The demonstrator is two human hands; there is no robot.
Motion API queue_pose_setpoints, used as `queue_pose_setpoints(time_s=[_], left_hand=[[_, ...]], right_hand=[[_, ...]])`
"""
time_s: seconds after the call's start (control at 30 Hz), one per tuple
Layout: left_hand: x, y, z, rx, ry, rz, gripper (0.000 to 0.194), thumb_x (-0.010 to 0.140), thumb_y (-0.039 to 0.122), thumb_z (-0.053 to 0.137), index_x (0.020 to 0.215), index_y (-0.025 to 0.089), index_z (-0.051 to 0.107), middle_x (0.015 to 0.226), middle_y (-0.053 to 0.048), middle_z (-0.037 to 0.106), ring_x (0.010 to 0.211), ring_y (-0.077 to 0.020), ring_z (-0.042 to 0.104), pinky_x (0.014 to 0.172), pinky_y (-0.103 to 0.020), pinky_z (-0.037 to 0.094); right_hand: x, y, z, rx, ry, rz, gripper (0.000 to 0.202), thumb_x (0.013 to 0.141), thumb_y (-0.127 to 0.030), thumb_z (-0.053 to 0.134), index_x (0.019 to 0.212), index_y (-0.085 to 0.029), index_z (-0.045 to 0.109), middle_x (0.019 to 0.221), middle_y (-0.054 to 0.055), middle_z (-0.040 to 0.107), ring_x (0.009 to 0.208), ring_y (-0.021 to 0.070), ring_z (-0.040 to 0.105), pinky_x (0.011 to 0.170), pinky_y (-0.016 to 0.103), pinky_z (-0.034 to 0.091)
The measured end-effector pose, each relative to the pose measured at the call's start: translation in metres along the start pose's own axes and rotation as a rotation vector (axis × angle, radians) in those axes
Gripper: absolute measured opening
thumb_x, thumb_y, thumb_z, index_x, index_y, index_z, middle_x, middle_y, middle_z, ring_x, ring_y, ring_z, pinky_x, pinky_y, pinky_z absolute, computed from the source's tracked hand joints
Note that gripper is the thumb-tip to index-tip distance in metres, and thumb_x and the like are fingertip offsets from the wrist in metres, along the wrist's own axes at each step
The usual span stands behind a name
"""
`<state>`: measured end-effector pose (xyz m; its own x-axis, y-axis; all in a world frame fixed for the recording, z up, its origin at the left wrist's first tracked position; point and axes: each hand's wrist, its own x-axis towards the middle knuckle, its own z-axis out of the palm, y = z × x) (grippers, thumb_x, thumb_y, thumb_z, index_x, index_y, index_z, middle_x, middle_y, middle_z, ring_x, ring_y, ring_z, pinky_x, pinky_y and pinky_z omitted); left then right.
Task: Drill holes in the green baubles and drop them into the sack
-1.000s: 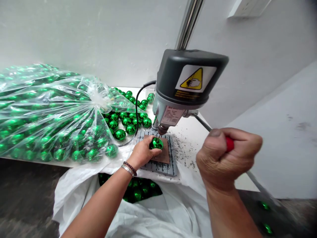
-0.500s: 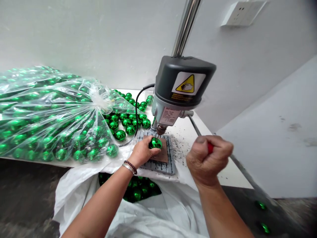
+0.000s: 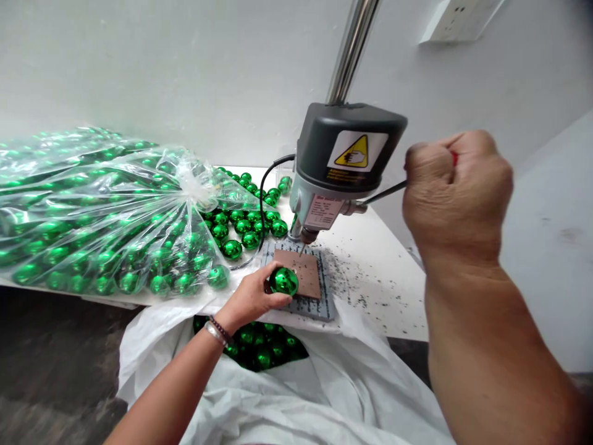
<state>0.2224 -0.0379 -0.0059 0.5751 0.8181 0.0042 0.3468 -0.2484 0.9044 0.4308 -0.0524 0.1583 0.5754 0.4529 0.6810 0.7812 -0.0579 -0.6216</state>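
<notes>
Green ball sits gripped in your left hand at the near-left edge of the drill plate, clear of the bit, while your right hand clenches the raised lever.

Plain white wall; socket upper right; white table; dark floor

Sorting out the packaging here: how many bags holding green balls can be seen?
2. A knotted clear plastic bag lies on the table at left; an open white bag hangs below the table's front edge, under the left hand. More could be out of frame.
</notes>
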Motion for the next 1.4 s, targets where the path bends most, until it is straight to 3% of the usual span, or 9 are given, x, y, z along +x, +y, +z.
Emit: queue_pose_setpoints(time_s=[0.3, 0.4, 0.53, 0.7, 0.83, 0.93, 1.0, 1.2, 1.4], left_hand=[[-0.04, -0.008, -0.039, 0.174, -0.105, -0.009, 0.058, 0.075, 0.036, 0.074, 0.129, 0.021, 0.06, 0.105, -0.004, 0.071, 0.072, -0.0147, 0.059, 0.07, -0.027, 0.048], [-0.028, -0.012, -0.051, 0.341, 0.05, -0.051, 0.046, 0.083, 0.038, 0.066, 0.125, 0.019, 0.063, 0.109, -0.009, 0.072, 0.077, -0.0183, 0.063, 0.076, -0.031, 0.05], [0.009, -0.017, -0.071, 0.752, 0.332, -0.076, 0.036, 0.091, 0.021, 0.048, 0.122, 0.017, 0.064, 0.126, -0.015, 0.066, 0.108, -0.0256, 0.063, 0.098, -0.037, 0.044], [0.048, -0.021, -0.08, 1.065, 0.162, -0.237, 0.033, 0.085, 0.026, 0.054, 0.114, 0.014, 0.064, 0.117, -0.018, 0.069, 0.112, -0.0325, 0.059, 0.097, -0.044, 0.04], [0.051, -0.026, -0.074, 1.112, 0.081, -0.285, 0.036, 0.079, 0.031, 0.061, 0.11, 0.013, 0.065, 0.11, -0.02, 0.071, 0.113, -0.0372, 0.058, 0.096, -0.05, 0.038], [0.041, -0.025, -0.073, 0.929, 0.187, -0.207, 0.046, 0.078, 0.031, 0.062, 0.121, 0.014, 0.061, 0.115, -0.019, 0.07, 0.112, -0.0361, 0.059, 0.098, -0.051, 0.037], [0.03, -0.019, -0.075, 0.613, 0.238, -0.142, 0.056, 0.078, 0.035, 0.065, 0.13, 0.016, 0.055, 0.115, -0.015, 0.068, 0.107, -0.0319, 0.063, 0.095, -0.047, 0.042], [0.004, -0.002, -0.062, -0.552, 0.05, -0.15, 0.071, 0.073, 0.043, 0.07, 0.137, 0.025, 0.042, 0.105, -0.006, 0.062, 0.088, -0.0194, 0.067, 0.069, -0.028, 0.049], [0.012, -0.011, -0.027, -0.796, 0.014, -0.244, 0.066, 0.069, 0.051, 0.073, 0.123, 0.029, 0.041, 0.095, 0.0, 0.058, 0.074, -0.0114, 0.061, 0.059, -0.021, 0.044]], right_hand=[[-0.003, -0.004, -0.002, -0.017, 0.038, -0.031, 0.019, 0.089, -0.022, 0.046, 0.073, -0.015, 0.053, 0.065, -0.006, 0.046, 0.064, 0.003, 0.039, 0.065, 0.029, 0.027], [-0.003, -0.005, -0.002, -0.034, 0.048, 0.008, 0.019, 0.088, -0.021, 0.046, 0.071, -0.015, 0.052, 0.062, -0.007, 0.045, 0.062, 0.003, 0.039, 0.065, 0.03, 0.026], [-0.004, -0.003, -0.001, -0.018, 0.045, -0.005, 0.019, 0.088, -0.024, 0.047, 0.073, -0.015, 0.055, 0.064, -0.006, 0.046, 0.064, 0.0035, 0.041, 0.065, 0.032, 0.028], [-0.003, -0.002, -0.002, -0.037, 0.029, -0.004, 0.02, 0.088, -0.026, 0.046, 0.075, -0.015, 0.055, 0.068, -0.005, 0.05, 0.066, 0.0036, 0.043, 0.065, 0.031, 0.028], [-0.003, -0.001, -0.001, -0.02, 0.027, -0.012, 0.019, 0.088, -0.026, 0.045, 0.075, -0.015, 0.052, 0.069, -0.005, 0.05, 0.066, 0.0026, 0.04, 0.067, 0.031, 0.03], [-0.003, -0.001, -0.002, 0.006, 0.028, -0.004, 0.018, 0.089, -0.025, 0.044, 0.074, -0.016, 0.05, 0.069, -0.006, 0.048, 0.066, 0.0022, 0.038, 0.069, 0.03, 0.031], [-0.003, -0.001, -0.003, 0.015, 0.028, 0.01, 0.019, 0.089, -0.025, 0.045, 0.073, -0.016, 0.048, 0.067, -0.007, 0.046, 0.066, 0.0021, 0.037, 0.069, 0.03, 0.029], [-0.003, 0.001, -0.001, 0.043, 0.036, -0.005, 0.021, 0.089, -0.029, 0.048, 0.073, -0.015, 0.048, 0.068, -0.007, 0.048, 0.065, 0.0019, 0.039, 0.068, 0.028, 0.029], [-0.003, 0.003, 0.0, 0.044, 0.033, -0.041, 0.018, 0.09, -0.025, 0.048, 0.076, -0.015, 0.049, 0.067, -0.005, 0.047, 0.064, 0.0024, 0.038, 0.068, 0.024, 0.032]])
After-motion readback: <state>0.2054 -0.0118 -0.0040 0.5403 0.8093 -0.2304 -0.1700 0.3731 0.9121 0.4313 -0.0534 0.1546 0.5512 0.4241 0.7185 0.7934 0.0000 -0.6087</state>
